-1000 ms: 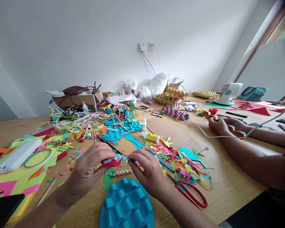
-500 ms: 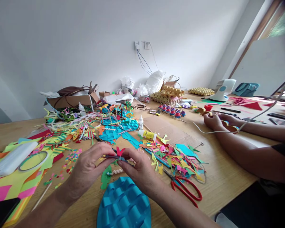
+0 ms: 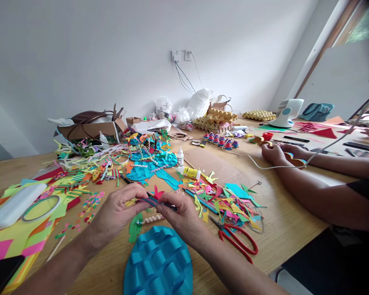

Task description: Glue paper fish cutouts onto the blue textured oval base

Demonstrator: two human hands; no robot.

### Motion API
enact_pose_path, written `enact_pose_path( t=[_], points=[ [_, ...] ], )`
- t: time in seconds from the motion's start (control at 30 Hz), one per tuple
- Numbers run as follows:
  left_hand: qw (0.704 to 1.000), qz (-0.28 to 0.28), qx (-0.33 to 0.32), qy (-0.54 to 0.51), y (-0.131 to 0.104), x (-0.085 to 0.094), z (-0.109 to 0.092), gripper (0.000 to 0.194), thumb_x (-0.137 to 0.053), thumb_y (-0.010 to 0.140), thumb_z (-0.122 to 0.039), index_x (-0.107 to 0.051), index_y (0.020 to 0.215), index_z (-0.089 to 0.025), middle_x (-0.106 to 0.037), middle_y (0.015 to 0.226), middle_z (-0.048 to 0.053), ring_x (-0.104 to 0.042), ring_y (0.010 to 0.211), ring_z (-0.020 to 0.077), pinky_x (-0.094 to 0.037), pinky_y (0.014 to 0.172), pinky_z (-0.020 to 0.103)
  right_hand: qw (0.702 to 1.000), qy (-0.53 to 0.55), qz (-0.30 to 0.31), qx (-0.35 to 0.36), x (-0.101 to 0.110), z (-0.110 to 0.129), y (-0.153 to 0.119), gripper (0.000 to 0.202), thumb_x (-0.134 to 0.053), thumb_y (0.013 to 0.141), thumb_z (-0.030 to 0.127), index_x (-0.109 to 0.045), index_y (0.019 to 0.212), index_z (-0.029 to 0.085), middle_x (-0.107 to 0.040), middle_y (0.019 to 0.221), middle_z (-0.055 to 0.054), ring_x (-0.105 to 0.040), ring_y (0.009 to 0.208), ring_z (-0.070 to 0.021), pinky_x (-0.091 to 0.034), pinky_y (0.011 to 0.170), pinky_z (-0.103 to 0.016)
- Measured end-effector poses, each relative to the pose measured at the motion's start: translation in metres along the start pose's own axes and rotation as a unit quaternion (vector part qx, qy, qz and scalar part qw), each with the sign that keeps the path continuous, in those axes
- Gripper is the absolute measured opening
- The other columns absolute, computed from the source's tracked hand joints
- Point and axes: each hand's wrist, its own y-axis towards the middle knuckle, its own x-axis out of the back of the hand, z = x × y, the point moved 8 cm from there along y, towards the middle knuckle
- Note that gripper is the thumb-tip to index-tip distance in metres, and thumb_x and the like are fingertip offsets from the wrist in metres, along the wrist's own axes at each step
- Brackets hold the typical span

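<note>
My left hand point(image 3: 118, 213) and my right hand point(image 3: 181, 217) pinch a small paper cut-out point(image 3: 153, 200) between thumbs and fingertips. It is dark bluish with a red pronged piece standing up from it; the fingers cover much of its outline. Just below lies a blue oval of woven paper strips point(image 3: 158, 262) with raised loops. Between it and my hands are a green paper shape point(image 3: 135, 228) and a pale twisted cord point(image 3: 152, 220). Red-handled scissors point(image 3: 241, 241) rest to the right of my right forearm, blades pointing toward a heap of paper scraps point(image 3: 230, 205).
A glue bottle point(image 3: 180, 157) stands behind my hands, near a yellow glue tube point(image 3: 190, 172). At left lie coloured paper sheets point(image 3: 27, 241) and a tape roll point(image 3: 41, 208). A co-worker's hands point(image 3: 272, 151) hold something at right, with a white cable point(image 3: 255, 164) crossing nearby.
The paper cut-out has tilted slightly in my fingers, its red piece leaning more to the right. The whole view has shifted a little. Both hands keep their pinch.
</note>
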Motion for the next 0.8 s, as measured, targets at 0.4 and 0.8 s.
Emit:
enact_pose_path(
  t=[0.4, 0.8],
  points=[
    [0.936, 0.074, 0.233, -0.253, 0.0, -0.032, 0.034, 0.006, -0.065, 0.068, -0.024, -0.068, 0.071, -0.019, -0.066, 0.07, -0.002, -0.057, 0.067, 0.0127, -0.044, 0.065, 0.022, 0.996, 0.072, 0.041, -0.016, 0.002, -0.009, 0.011, 0.01, -0.056, 0.075, 0.018, -0.062, 0.067, 0.018, -0.061, 0.067, 0.003, -0.054, 0.067, -0.0113, -0.04, 0.065, -0.021],
    [0.958, 0.064, 0.205, -0.189, 0.006, -0.025, 0.028, 0.014, -0.066, 0.066, -0.026, -0.066, 0.077, -0.018, -0.067, 0.076, 0.0, -0.06, 0.072, 0.0165, -0.046, 0.065, 0.023, 0.978, 0.168, 0.01, -0.122, -0.003, -0.032, 0.004, 0.011, -0.059, 0.067, 0.028, -0.059, 0.065, 0.017, -0.055, 0.059, 0.002, -0.047, 0.056, -0.0106, -0.036, 0.053, -0.022]
  ],
)
